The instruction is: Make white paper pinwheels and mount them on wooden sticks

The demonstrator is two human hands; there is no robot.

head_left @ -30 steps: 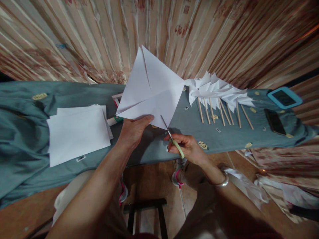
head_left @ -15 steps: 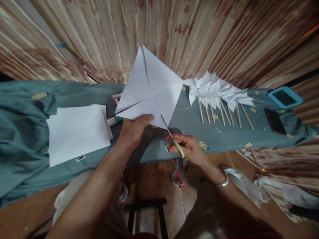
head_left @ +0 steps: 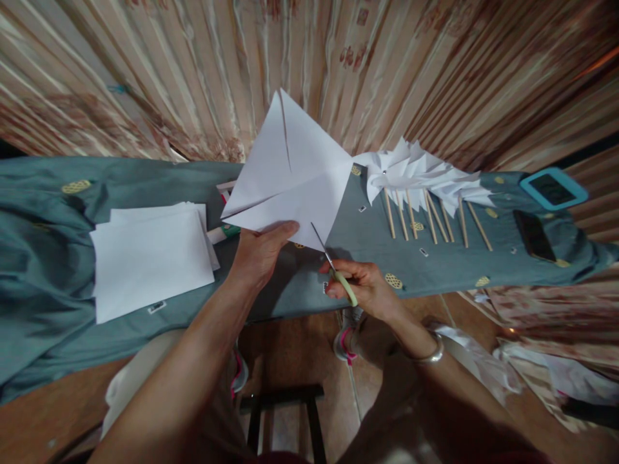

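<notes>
A white square sheet of paper (head_left: pixel 302 164) is held up over the table, turned with a corner pointing away from me. Slits run inward from its far corner and its left corner. My left hand (head_left: pixel 261 254) grips the near edge, thumb on top and the other fingers hidden beneath. In my right hand (head_left: pixel 362 283) is a pair of scissors (head_left: pixel 345 288) with pale green handles. Their blades lie at the near corner of the sheet, one blade showing on top of the paper.
A stack of white paper (head_left: pixel 152 264) lies on the green tablecloth (head_left: pixel 48 258) at left. Overlapping white paper pinwheels (head_left: pixel 420 171) on wooden sticks rest at right. Beyond them are a dark phone (head_left: pixel 534 236) and a blue-framed device (head_left: pixel 554 189). Behind the table hangs a curtain (head_left: pixel 309 58).
The paper's left and right corners have shifted very slightly left. My hands and the scissors have stayed almost in place.
</notes>
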